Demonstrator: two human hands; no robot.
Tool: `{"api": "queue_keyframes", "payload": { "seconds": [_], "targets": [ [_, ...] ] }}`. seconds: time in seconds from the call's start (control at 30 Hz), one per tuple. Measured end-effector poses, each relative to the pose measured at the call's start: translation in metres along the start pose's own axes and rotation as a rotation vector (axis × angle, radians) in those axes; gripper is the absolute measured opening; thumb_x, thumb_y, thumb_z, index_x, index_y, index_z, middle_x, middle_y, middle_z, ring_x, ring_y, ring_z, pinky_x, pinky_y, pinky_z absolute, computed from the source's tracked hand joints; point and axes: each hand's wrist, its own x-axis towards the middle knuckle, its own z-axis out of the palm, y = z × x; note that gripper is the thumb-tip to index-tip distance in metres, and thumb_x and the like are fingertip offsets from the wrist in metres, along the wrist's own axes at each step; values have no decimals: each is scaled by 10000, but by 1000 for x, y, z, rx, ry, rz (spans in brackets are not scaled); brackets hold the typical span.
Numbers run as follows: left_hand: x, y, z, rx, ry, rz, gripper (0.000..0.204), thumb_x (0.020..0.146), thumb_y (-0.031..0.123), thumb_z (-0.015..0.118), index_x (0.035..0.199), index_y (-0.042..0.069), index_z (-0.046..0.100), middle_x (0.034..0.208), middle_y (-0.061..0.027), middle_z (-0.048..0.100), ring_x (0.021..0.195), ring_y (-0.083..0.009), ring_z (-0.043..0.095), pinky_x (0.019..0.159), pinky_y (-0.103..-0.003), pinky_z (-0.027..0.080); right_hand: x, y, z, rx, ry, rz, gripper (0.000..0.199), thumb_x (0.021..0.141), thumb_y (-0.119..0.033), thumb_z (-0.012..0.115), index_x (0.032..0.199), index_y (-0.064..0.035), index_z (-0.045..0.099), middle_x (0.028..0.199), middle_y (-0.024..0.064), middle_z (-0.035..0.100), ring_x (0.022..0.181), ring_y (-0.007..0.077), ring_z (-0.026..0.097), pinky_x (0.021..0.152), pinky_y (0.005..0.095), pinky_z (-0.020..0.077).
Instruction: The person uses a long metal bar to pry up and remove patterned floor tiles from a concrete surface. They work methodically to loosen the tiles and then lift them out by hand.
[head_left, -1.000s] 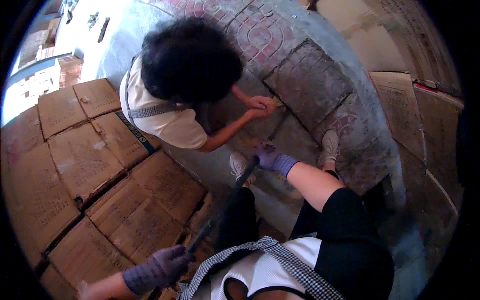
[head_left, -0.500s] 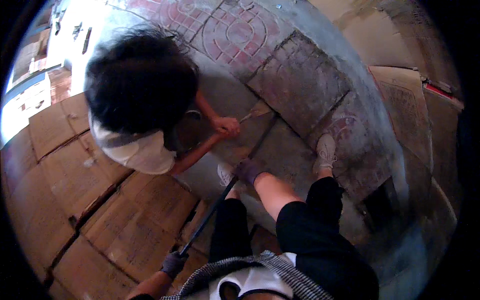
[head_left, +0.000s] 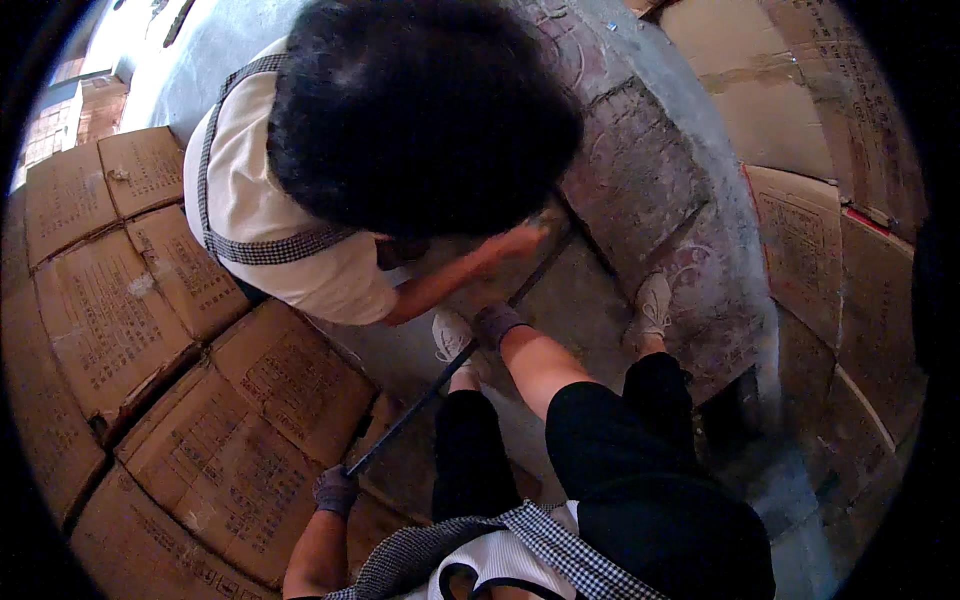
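A long dark bar (head_left: 412, 408) slants from the lower left up to the joints between the paving slabs (head_left: 640, 140). My left hand (head_left: 337, 491), in a dark glove, is closed around its near end. Further along, my right hand (head_left: 498, 325), gloved too, grips the bar's middle beside my left shoe. A co-worker (head_left: 430, 120) bends over the bar's far end, and the head hides part of the floor there. That person's bare hand (head_left: 522, 240) is close to the far end; whether it holds something is too blurred to tell.
Stacked brown cardboard boxes (head_left: 255, 440) fill the left side, close to my left arm. More cardboard boxes (head_left: 800, 240) line the right side beyond a grey strip of floor. My shoes (head_left: 653, 303) stand apart on the slabs, with a dark gap (head_left: 730, 410) by the right edge.
The co-worker has leaned further right, the head now covering more of the slabs and the hand moving right toward the bar's far end. My left hand has shifted slightly up and left.
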Motion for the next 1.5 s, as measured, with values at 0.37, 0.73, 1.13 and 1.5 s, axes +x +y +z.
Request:
{"api": "queue_keyframes", "payload": {
  "seconds": [0.37,0.73,1.13,1.5],
  "targets": [
    [-2,-4,-1,18,22,38,192,747,291,598,857,160,685,869,-168,653,872,-364,626,764,-471,482,7,-3,8,108,31,169,274,805,-222,567,1024,-120,696,1067,92,665,1050,271,603,905,397,458],
    [8,31,-61,114,-35,59,242,769,348,604,896,164,699,928,-139,664,915,-331,628,784,-452,491,4,24,-27,155,71,73,301,761,-258,622,999,-92,701,1068,131,657,1019,264,620,862,389,490],
    [34,107,-5,38,-16,154,352,809,437,560,935,137,693,932,-160,659,892,-358,626,787,-452,489,4,101,30,-22,138,67,275,822,-216,523,1035,-137,679,1055,102,655,1076,287,574,1002,430,366],
    [151,157,65,208,-87,-20,533,830,543,509,1079,92,645,1085,-205,624,1021,-386,593,861,-477,467,-75,252,226,456,634,630,453,834,-198,522,1263,-68,460,1227,158,522,1117,299,511,999,411,362]
  ]
}}
